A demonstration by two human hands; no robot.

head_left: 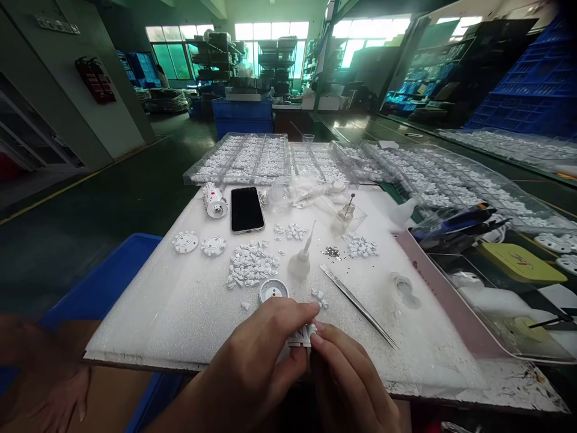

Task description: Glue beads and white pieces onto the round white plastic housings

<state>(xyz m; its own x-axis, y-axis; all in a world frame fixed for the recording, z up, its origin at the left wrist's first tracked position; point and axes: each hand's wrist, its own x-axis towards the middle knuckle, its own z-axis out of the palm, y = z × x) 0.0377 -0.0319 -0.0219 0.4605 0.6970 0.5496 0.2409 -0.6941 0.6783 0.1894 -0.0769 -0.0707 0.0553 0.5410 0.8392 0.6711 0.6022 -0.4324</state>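
Spreading its fingers low at the far left, another person's hand point(63, 397) shows near a blue bin point(139, 237). On the white foam sheet point(148, 300) lie two pale discs point(185, 242) point(213, 246), with a white cylinder point(215, 201) and a dark-screened phone point(247, 209) behind. Next comes a loose heap of white pieces point(252, 264), then a round part point(273, 290) just beyond the left hand point(252, 349); a knuckle bumping it could shove it into the heap.

The left hand pinches a small white part point(301, 338) above the near edge of the sheet, and the right hand point(351, 367) closes its fingertips on the right side of it, so the two come together there. Fingers hide much of the part, so a crooked fit could pass unseen, and uneven pressure might make it slip and drop off the edge.

Behind them stands a thin-nozzled squeeze bottle point(299, 264), which a careless reach could tip. Farther right, tiny metallic bits point(333, 252) would scatter if brushed by a sleeve; an open-looking glass jar point(344, 218) could spill if knocked. Tweezers point(358, 305) lie slanting beside the right hand, left of a pink-edged tray point(451, 300).
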